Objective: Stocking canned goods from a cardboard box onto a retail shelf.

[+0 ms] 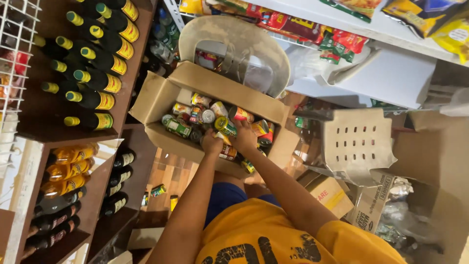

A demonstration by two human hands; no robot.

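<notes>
Shop storeroom, seen from above. A dark wooden rack [73, 132] at left holds rows of dark glass bottles with yellow caps and labels [93, 78]. White shelves [391, 73] at upper right carry bright snack packets [303, 27]. An open brown cardboard box [161, 100] rests on a beige plastic chair [234, 41], flaps folded outward. A second beige chair [359, 142] and more cartons [332, 193] stand to the right. A few loose cans lie on the wooden floor [168, 178] below the box.

Contents of the box: small tins with mixed red, green and yellow labels [215, 120], lying jumbled on their sides, some end-up.

Left hand [211, 143]: down inside the box at its near edge, fingers curled on the tins. Whether it grips one or only rests on them, cannot tell; the knuckles hide the fingertips.

Right hand [244, 138]: just beside the left, also among the tins, fingers bent and partly spread over a red-labelled one. Grip not confirmed either.

Judgement on technique: the tins are loosely heaped and round, so taking one from the top layer with a full wrap of the fingers should avoid shifting its neighbours. The box sits on a chair seat, so downward pressure near the edge risks tipping it.
</notes>
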